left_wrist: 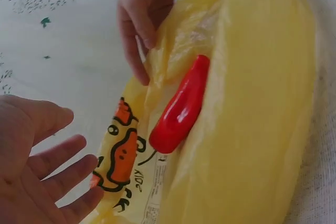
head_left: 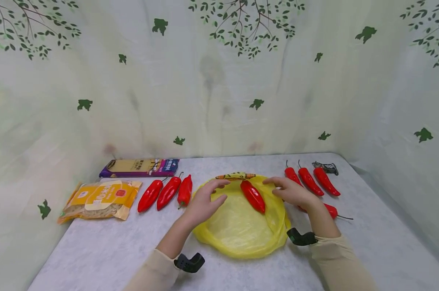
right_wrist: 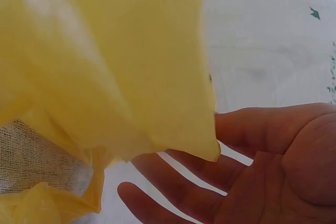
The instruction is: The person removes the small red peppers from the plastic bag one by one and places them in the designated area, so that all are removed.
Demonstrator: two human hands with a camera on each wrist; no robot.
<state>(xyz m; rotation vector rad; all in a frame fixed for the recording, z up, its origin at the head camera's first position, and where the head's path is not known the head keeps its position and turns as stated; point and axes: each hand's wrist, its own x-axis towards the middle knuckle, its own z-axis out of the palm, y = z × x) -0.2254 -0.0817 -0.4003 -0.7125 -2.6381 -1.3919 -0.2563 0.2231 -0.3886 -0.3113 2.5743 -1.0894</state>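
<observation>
A yellow plastic bag [head_left: 237,234] lies with its mouth spread into a round shape, a printed duck face [left_wrist: 123,153] on its folded rim. One glossy red chili pepper [head_left: 253,197] rests inside it. Over the bag's left side hovers my left hand [head_left: 206,204], fingers apart and holding nothing. My right hand [head_left: 292,192] is at the bag's upper right rim. In the right wrist view its thumb and spread fingers [right_wrist: 181,182] are partly hidden by the yellow film; they touch or nearly touch it, with no clear grip.
Three red peppers [head_left: 169,193] lie left of the bag. Several more [head_left: 309,182] lie to the right, one of them [head_left: 331,210] beside my right wrist. At the back left are an orange bag of grain [head_left: 101,200] and a purple-and-tan packet [head_left: 139,167]. A small black item [head_left: 330,167] sits at the back right.
</observation>
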